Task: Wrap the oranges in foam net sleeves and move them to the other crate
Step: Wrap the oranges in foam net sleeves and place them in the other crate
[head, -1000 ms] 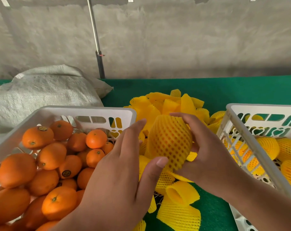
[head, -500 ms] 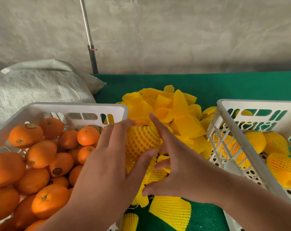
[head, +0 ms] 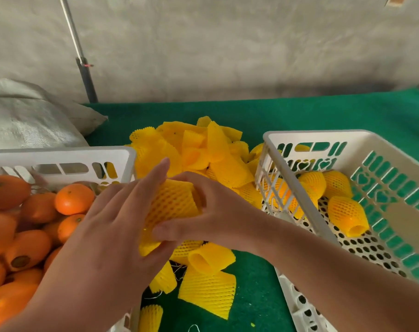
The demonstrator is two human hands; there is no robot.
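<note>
An orange in a yellow foam net sleeve [head: 171, 207] sits between both hands, over the gap between the crates. My left hand [head: 112, 233] cups its left side, thumb under the sleeve's lower end. My right hand [head: 213, 216] grips it from the right, thumb across the front. The left white crate [head: 67, 154] holds several bare oranges [head: 73, 198]. The right white crate [head: 309, 137] holds several wrapped oranges [head: 347, 215].
A pile of loose yellow sleeves [head: 203, 149] lies on the green table cover [head: 251, 116] between the crates, with more sleeves [head: 208, 291] nearer me. A grey woven sack [head: 28, 118] lies at the back left. A metal pole [head: 83, 68] stands against the wall.
The sleeved orange has turned and dropped lower between my hands. My right hand has shifted from under it to its right side. The view has swung right, showing more of the right crate.
</note>
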